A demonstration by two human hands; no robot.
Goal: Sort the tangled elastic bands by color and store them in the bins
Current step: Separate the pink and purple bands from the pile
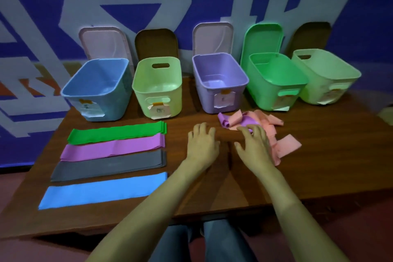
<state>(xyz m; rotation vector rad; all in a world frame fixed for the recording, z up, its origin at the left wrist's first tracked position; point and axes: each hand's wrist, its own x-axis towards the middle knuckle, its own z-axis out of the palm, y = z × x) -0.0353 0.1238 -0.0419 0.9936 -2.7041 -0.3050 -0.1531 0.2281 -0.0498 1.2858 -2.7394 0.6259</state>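
The tangled bands [265,121] lie just beyond the right hand [255,144], whose spread fingers touch the purple band [247,121]. The left hand [203,142] rests spread on the counter [319,166]. The bands appear thin, limp and stretchy: pinch a free end and draw slowly.

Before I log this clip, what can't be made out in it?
All head view.
Bin labels: writing too small and blurred to read.
Tangled pile: the right hand covers its near-left part, so the band count is unclear.
Right hand's grip: its own fingers hide whether it pinches the purple band.
Green stack and the other flat stacks: layers too thin to count.
Far-right bin: label smeared near the edge.
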